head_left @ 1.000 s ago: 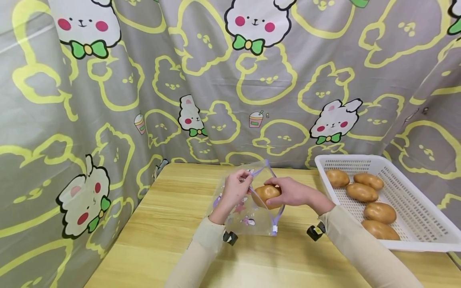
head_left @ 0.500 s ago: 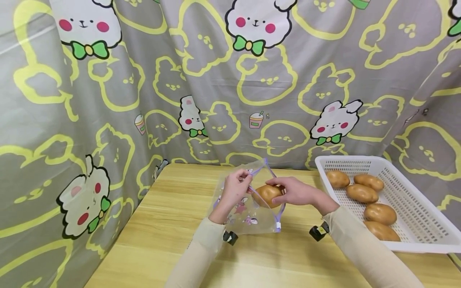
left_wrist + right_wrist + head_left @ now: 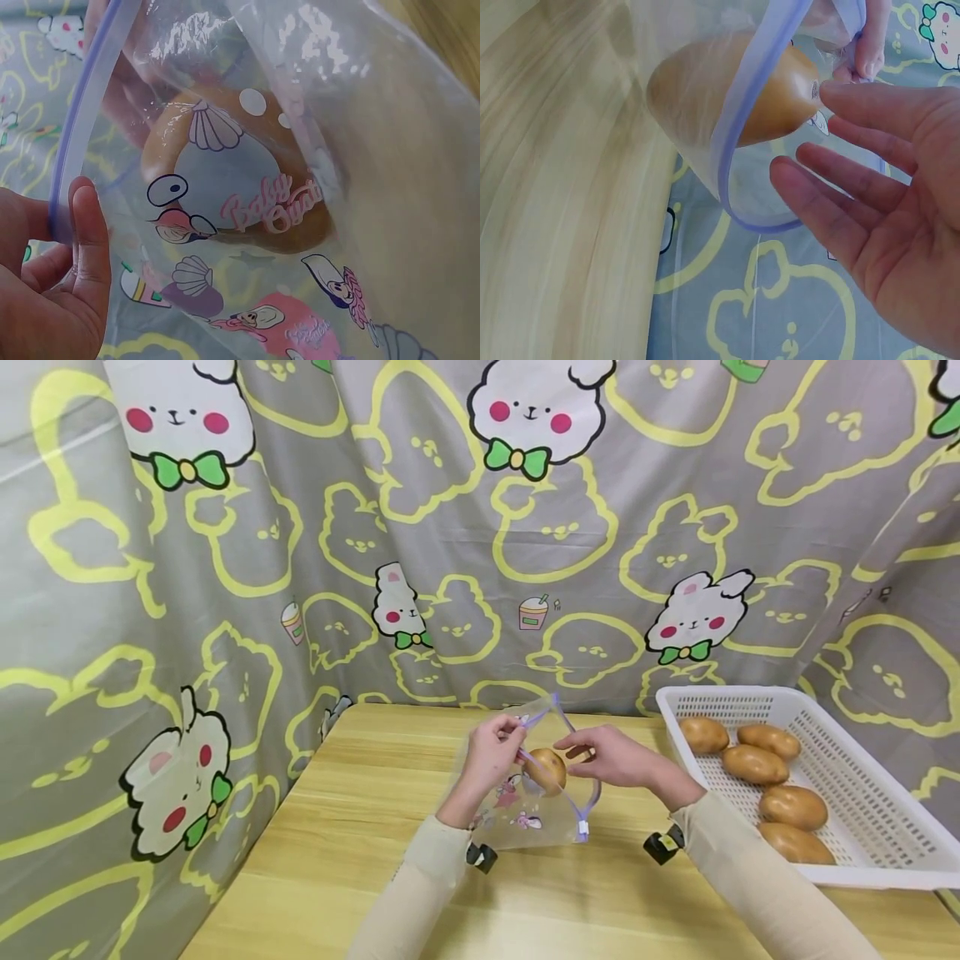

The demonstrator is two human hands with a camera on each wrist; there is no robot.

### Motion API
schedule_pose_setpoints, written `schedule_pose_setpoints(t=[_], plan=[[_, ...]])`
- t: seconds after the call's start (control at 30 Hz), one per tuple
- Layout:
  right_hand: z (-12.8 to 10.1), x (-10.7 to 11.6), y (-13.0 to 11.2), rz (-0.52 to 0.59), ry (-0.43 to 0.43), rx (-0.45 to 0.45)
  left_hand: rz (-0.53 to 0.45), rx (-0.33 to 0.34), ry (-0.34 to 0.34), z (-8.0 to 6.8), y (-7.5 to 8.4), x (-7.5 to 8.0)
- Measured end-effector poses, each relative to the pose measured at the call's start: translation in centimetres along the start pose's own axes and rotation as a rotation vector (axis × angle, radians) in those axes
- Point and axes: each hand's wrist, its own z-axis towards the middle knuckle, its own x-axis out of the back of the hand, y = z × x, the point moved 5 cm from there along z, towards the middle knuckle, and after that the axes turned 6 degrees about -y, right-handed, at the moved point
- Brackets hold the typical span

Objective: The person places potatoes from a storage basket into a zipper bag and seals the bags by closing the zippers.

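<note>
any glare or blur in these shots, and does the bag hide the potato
Head view: even light, sharp, wide-angle bend at the edges. Left wrist view: white glare streaks on the clear printed zip bag, whose prints partly cover the brown potato. Right wrist view: right hand close and soft, potato visible through film.

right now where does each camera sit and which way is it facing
Head: above the table, looking forward and down; shows both sleeves, left hand, right hand.
Left wrist: beside the zip bag, looking through it at the potato; thumb pinches the rim.
Right wrist: faces the bag mouth; open fingers.
All three share bag and potato.
</note>
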Motion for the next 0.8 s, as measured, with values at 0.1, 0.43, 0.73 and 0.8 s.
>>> schedule_pose_setpoints(t=[0.1, 0.43, 0.73, 0.8], plan=[[-0.3, 0.2, 0.0, 0.027, 0.009, -0.011, 0.007, -0.002, -0.002, -0.1, 0.2, 0.0], [-2.5, 3.1, 1.5, -0.008, 0.1, -0.043, 0.016, -0.045, 0.01, -1.6, 3.4, 0.3], [-6.9, 7.1, 6.3, -0.018, 0.109, -0.217, 0.004, -0.022, -0.004, -1.7, 3.5, 0.4], [-8.1, 7.8, 7.7, 0.002, 0.113, -0.235, 0.006, -0.018, -0.003, -1.6, 3.5, 0.4]])
